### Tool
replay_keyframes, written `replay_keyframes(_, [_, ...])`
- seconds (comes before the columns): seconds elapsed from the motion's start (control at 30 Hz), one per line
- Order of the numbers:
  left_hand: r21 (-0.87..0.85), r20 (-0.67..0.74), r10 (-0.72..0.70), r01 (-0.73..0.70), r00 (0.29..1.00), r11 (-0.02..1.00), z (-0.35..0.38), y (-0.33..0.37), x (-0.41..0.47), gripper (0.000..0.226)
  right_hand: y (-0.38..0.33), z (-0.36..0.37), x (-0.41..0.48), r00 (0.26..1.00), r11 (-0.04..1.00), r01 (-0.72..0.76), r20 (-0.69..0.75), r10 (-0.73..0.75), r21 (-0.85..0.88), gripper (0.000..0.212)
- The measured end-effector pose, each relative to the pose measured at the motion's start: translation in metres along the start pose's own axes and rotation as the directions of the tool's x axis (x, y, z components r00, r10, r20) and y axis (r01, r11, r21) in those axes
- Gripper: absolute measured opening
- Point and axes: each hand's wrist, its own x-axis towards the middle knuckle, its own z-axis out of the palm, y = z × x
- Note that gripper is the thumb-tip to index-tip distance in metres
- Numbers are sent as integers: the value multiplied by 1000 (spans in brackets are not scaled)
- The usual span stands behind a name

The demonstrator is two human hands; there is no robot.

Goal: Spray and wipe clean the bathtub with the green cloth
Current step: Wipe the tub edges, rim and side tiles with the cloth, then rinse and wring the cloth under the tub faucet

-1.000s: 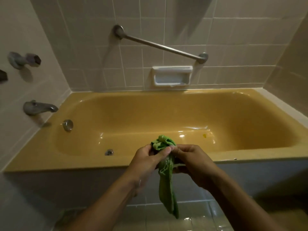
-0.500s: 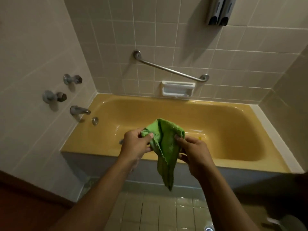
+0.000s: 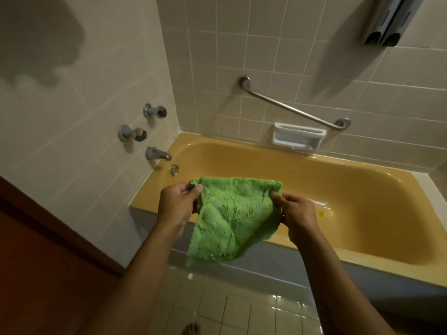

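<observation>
Your left hand (image 3: 177,204) and right hand (image 3: 298,215) are apart, each pinching an upper corner of the green cloth (image 3: 232,218) between thumb and fingers, so its top edge runs roughly level from left to right. The rest of the shaggy cloth hangs open below your hands. Its long axis drops down and slightly left, and its lowest corner points at the floor. You hold it in the air in front of the near rim of the yellow bathtub (image 3: 154,189), touching neither the tub nor the floor. A small yellow speck (image 3: 321,213) lies on the tub bottom just beyond your right hand. At the tub's left end a metal spout (image 3: 158,154) juts from the tiled wall above a round overflow plate (image 3: 174,169), with two taps (image 3: 131,134) mounted higher up. On the back wall a slanted grab bar (image 3: 292,110) runs down to the right above a white soap dish (image 3: 298,136). A dark twin dispenser (image 3: 387,22) hangs near the top right, and any marking on it is too blurred to read. Pale glossy floor tiles (image 3: 242,310) lie below your arms, where the toes (image 3: 191,328) of one foot show. A brown wooden panel (image 3: 48,262) fills the lower left.
</observation>
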Motion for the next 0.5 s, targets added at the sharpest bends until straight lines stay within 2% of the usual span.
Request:
replay_keyframes(0.17, [-19,66,-26,27,997,999,-24,2,59,19,13,61,46,994,990,79,-69,-88,-117,6])
replay_keyframes(0.3, [-76,119,-51,61,992,995,-29,8,94,19,18,113,71,984,963,127,-89,-152,-236,45])
replay_keyframes(0.37, [-71,133,-71,81,989,994,-27,9,113,20,20,139,79,988,964,118,-69,-138,-240,52])
replay_keyframes(0.43, [-63,121,-95,103,988,993,-24,10,134,19,21,163,89,995,969,69,-55,-85,-235,47])
replay_keyframes(0.5, [-68,109,-130,138,985,988,-21,10,157,20,16,184,101,999,979,16,42,-8,-206,28])
